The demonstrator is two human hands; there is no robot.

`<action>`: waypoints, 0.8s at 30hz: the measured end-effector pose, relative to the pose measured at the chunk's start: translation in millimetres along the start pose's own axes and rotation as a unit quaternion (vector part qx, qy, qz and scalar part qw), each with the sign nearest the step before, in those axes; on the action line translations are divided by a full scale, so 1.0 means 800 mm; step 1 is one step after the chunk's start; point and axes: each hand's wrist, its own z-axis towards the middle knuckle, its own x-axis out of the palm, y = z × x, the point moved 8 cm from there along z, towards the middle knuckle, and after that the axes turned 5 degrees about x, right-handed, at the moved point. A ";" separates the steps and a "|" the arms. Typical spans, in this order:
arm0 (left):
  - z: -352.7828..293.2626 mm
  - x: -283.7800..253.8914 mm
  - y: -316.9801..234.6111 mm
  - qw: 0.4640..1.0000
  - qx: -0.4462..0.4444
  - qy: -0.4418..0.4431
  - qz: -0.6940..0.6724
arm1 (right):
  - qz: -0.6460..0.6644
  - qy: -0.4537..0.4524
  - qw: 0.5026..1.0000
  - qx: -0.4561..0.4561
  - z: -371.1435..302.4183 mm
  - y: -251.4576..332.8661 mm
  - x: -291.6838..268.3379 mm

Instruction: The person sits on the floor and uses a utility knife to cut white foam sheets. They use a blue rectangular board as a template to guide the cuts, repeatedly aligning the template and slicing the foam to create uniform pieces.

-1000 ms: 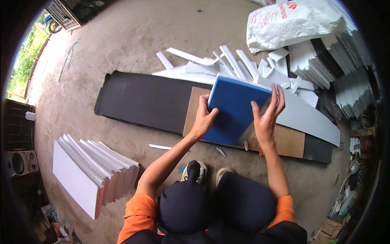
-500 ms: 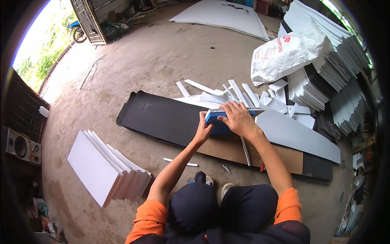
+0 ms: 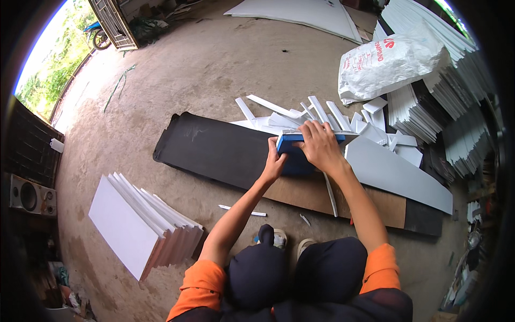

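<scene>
A blue board point(image 3: 296, 165) with a white sheet point(image 3: 289, 132) along its far side is held up on edge in front of me. My left hand point(image 3: 274, 162) grips its left end, thumb on the near face. My right hand point(image 3: 320, 148) is closed over the top edge, fingers on the far side. Below lie a long black board point(image 3: 214, 147) and a brown board point(image 3: 306, 196). A pale grey panel point(image 3: 394, 174) lies to the right of the hands. My hands hide part of the white sheet.
White offcut strips point(image 3: 322, 112) are heaped just beyond the boards. A stack of white panels point(image 3: 126, 225) stands at left on the floor. More panel stacks point(image 3: 410, 115) and a white sack point(image 3: 391, 61) are at right. A speaker point(image 3: 32, 194) stands at far left.
The blue board and both hands sit slightly farther right in the picture, and more of the board's blue top edge shows. Both hands keep their hold. The whole view has shifted a little.
</scene>
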 end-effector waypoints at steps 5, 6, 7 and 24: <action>-0.009 0.007 -0.018 0.996 0.038 0.041 0.066 | 0.022 -0.012 1.000 -0.016 -0.004 -0.007 -0.009; -0.015 0.008 -0.025 0.993 0.062 0.040 0.089 | 0.028 -0.012 0.999 -0.017 -0.005 -0.006 -0.015; -0.022 0.008 -0.034 0.989 0.086 0.039 0.111 | 0.042 -0.014 0.999 -0.007 -0.010 -0.006 -0.021; -0.080 0.003 -0.028 0.973 0.019 0.029 0.228 | 0.205 -0.260 0.903 0.273 -0.132 -0.171 -0.057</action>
